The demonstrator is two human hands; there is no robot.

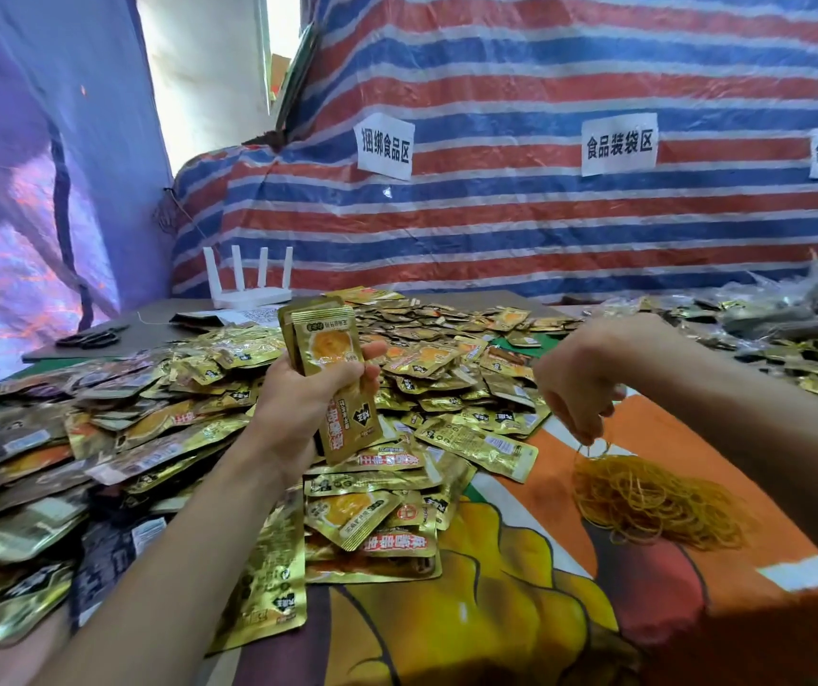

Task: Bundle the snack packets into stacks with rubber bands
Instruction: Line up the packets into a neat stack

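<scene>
Bundling bench, seen from beside the worker. The left hand (pixel 308 403) is up over the table, fingers and thumb curled round a small stack of gold snack packets (pixel 332 368). The stack is held roughly upright with its printed face toward the worker and its lower end showing below the palm. The right hand (pixel 580 383) hangs well apart to the right, palm down, fingertips pinched on a few thin rubber band loops (pixel 595 450) that dangle from them. These loops reach down to the top of the heap of rubber bands (pixel 654 502), a loose yellow-brown tangle lying on the orange printed cloth (pixel 520 611). Whether the pinched loops are free of the heap cannot be told. Loose packets (pixel 174 413) of the same gold kind cover the left and middle of the table in a deep, disordered pile, which runs beneath the left forearm and ends near the heap. Darker packets (pixel 793 319) lie at the far right. Behind the pile stands a white router (pixel 251 284) with four upright antennas, and dark scissors (pixel 92 337) lie flat to its left. Background: a red, white and blue striped tarpaulin (pixel 545 230) bearing white paper signs (pixel 618 143) with Chinese characters; a purple sheet (pixel 25 190) hangs on the left
</scene>
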